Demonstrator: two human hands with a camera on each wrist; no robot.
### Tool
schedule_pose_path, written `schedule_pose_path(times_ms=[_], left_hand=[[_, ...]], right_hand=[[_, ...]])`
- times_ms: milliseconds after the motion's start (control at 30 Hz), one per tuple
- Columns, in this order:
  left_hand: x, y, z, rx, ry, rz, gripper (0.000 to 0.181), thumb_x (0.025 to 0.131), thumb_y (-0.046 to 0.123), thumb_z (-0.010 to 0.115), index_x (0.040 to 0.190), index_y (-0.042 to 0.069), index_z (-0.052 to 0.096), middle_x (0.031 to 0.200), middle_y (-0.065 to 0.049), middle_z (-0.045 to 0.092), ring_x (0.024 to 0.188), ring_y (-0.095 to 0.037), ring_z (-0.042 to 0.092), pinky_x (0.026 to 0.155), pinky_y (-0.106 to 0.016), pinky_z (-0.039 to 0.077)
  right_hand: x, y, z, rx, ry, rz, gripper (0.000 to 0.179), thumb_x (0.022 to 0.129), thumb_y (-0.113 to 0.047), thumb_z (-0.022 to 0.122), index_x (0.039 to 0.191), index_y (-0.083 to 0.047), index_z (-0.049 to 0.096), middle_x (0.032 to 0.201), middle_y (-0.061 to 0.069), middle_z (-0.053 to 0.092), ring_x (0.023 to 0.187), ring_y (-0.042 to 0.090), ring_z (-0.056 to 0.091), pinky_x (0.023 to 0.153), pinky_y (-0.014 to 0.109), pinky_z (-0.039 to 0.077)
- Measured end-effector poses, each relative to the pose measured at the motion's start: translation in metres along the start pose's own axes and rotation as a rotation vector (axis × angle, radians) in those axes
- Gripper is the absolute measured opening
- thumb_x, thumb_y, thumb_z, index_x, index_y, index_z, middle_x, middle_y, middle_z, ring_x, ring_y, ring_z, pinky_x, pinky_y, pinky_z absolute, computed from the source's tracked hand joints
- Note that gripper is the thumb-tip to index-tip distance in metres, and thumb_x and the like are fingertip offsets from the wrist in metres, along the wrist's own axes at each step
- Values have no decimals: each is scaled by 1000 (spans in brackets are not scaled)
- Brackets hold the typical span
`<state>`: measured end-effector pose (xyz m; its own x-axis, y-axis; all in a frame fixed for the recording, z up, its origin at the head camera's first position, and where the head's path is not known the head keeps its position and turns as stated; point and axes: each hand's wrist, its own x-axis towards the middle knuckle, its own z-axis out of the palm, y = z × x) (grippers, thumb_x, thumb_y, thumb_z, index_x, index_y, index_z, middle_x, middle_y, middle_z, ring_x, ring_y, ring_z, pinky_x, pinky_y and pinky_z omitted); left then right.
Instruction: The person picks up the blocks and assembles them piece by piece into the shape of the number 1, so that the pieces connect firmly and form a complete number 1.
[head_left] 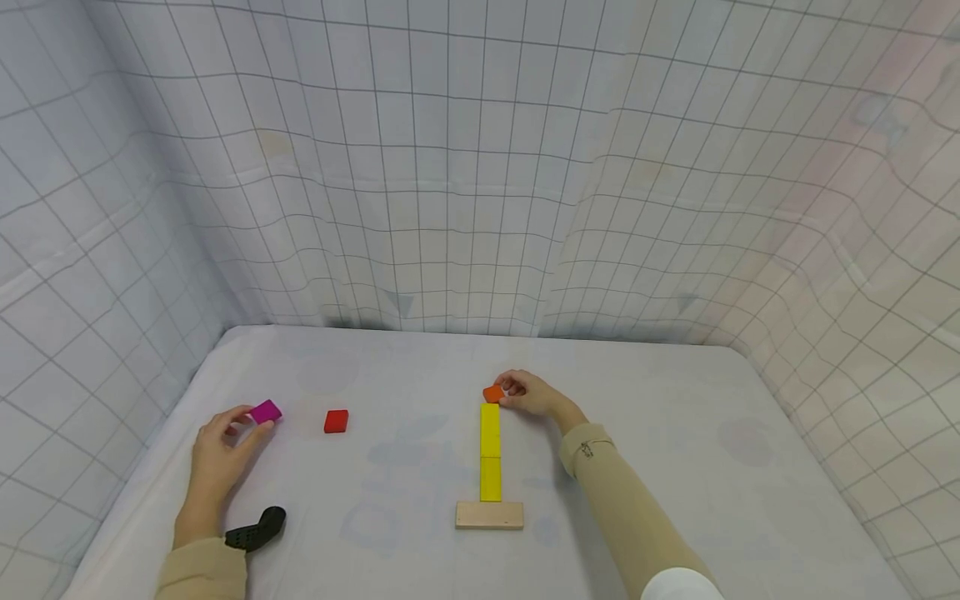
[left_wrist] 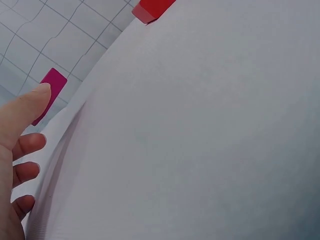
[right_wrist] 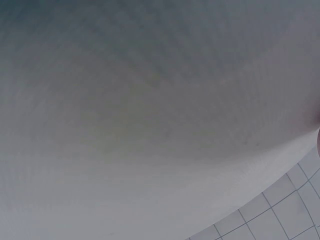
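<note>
My left hand [head_left: 217, 454] pinches a magenta block [head_left: 266, 412] between thumb and fingers at the left of the table. In the left wrist view the thumb lies across that magenta block [left_wrist: 56, 82], with the other fingers curled below. My right hand [head_left: 531, 393] pinches a small orange block [head_left: 492, 393] at the far end of a row of two yellow blocks [head_left: 490, 431]. Whether the orange block touches the yellow one I cannot tell. The row meets a plain wooden block [head_left: 490, 516] lying crosswise at its near end. The right wrist view shows mostly tablecloth.
A red block [head_left: 336, 421] lies on the white-covered table [head_left: 405, 517], right of my left hand. A black wrist camera [head_left: 258, 528] sticks out at the left wrist. White cloth walls with a dark grid [head_left: 480, 183] stand behind and at both sides.
</note>
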<state>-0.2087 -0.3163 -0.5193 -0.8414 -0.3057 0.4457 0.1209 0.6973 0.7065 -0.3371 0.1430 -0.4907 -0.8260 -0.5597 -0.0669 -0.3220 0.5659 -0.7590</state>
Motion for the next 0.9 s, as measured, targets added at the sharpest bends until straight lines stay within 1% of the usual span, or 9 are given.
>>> schedule_pose_path(times_ms=[67,167,267,367,500,567,767,900], left_hand=[[0,1,1,-13,9,0,36,76,11,73,107,-2,58,90,-17,56,77,2,35,69,-23,30],[0,3,2,-23,11,-11,36,77,12,72,108,-1,58,89,-16,55,76,1,36,69,-21,30],[2,7,3,-34,6,-19,36,78,13,71,109,-1,58,88,-15,55,76,0,36,69,-24,30],[4,11,5,-41,-4,-19,36,79,13,71,109,0,58,87,-11,54,77,-1,37,69,-25,29],[8,13,9,-53,-10,-6,36,79,12,71,109,0,57,84,-2,52,77,-1,37,69,-25,29],[9,15,11,-59,-19,-9,36,79,13,71,110,0,57,83,-1,52,77,-2,38,68,-25,30],[12,28,20,-74,-62,-41,37,82,18,69,113,2,55,87,-7,52,78,-6,37,66,-23,30],[14,35,28,-83,-71,-43,38,82,18,68,114,2,54,87,-8,52,78,-6,37,66,-21,30]], right_hand=[[0,0,0,2,1,0,27,87,-11,62,111,-3,55,96,7,50,86,16,45,80,28,38],[0,1,0,2,0,0,27,87,-11,62,112,-3,54,95,7,50,86,16,44,80,27,37],[1,2,0,2,0,3,28,87,-11,62,112,-3,54,95,7,50,85,16,44,79,27,37],[1,1,0,4,-1,10,29,87,-11,62,113,-3,53,95,7,50,86,17,44,78,27,37],[1,1,-1,-5,-5,9,30,87,-12,62,114,-2,52,94,6,49,87,17,44,78,26,38],[1,1,-1,-10,-9,2,30,87,-11,61,114,-2,52,94,6,50,87,17,44,78,26,38],[0,0,-1,-14,-11,-8,30,87,-11,61,114,-1,52,95,7,50,88,17,44,80,27,38],[0,1,-1,-18,-6,-7,31,87,-11,62,114,0,52,95,8,50,89,18,45,80,27,38]])
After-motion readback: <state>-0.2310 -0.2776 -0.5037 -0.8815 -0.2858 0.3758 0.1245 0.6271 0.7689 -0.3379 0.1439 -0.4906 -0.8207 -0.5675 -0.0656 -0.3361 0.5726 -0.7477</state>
